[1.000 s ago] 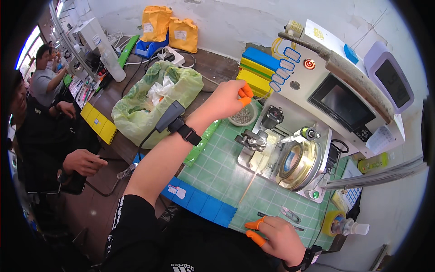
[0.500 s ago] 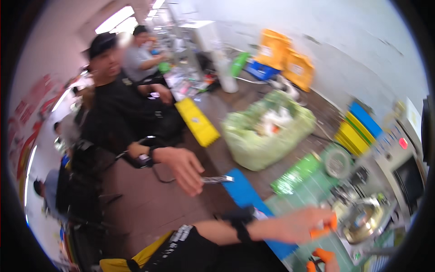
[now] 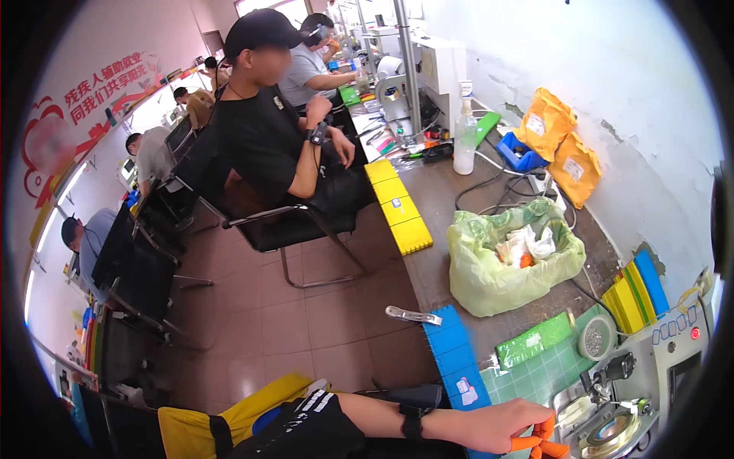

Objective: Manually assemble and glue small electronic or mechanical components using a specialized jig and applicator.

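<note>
My left hand [image 3: 495, 424], with a black band on its wrist and orange finger covers, lies low over the near edge of the green gridded mat [image 3: 535, 376]. Its covered fingertips are pinched together close to the metal winding fixture [image 3: 612, 417]. I cannot make out anything between them. A small round dish of tiny parts [image 3: 597, 337] sits beyond the hand on the mat. My right hand is out of the picture.
A row of blue trays [image 3: 453, 353] edges the bench, with a metal tool [image 3: 413, 315] lying across it. A green bag-lined bin [image 3: 512, 264], yellow trays [image 3: 399, 205], a spray bottle [image 3: 464, 138] and yellow pouches [image 3: 562, 145] stand further along. A seated person in black [image 3: 267, 130] is to the left.
My view has swung left toward the aisle and co-workers. My left hand came back from the round dish to the mat's near edge. My right hand has dropped out of view.
</note>
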The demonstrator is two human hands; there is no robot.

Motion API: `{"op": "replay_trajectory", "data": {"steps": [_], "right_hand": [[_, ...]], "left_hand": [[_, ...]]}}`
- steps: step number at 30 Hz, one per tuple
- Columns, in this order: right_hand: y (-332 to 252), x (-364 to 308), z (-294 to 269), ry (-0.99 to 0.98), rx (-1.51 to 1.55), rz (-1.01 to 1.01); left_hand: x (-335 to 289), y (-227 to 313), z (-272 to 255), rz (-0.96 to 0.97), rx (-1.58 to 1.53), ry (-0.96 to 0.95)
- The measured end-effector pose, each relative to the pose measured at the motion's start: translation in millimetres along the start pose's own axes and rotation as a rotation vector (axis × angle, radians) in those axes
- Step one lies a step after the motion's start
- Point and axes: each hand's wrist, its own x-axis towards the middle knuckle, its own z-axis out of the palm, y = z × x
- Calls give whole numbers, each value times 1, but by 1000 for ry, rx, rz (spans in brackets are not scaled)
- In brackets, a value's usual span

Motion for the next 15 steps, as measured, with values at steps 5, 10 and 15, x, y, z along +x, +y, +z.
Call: {"op": "replay_trajectory", "data": {"steps": [5,10,15], "right_hand": [[-2,-5,-1,26,40,30],[8,-14,-10,15,81,89],[6,-17,-19,-48,242,185]], "left_hand": [[5,-4,0,-49,-7,-119],[3,-12,9,148,60,-99],[-1,-16,15,409,257,-61]]}}
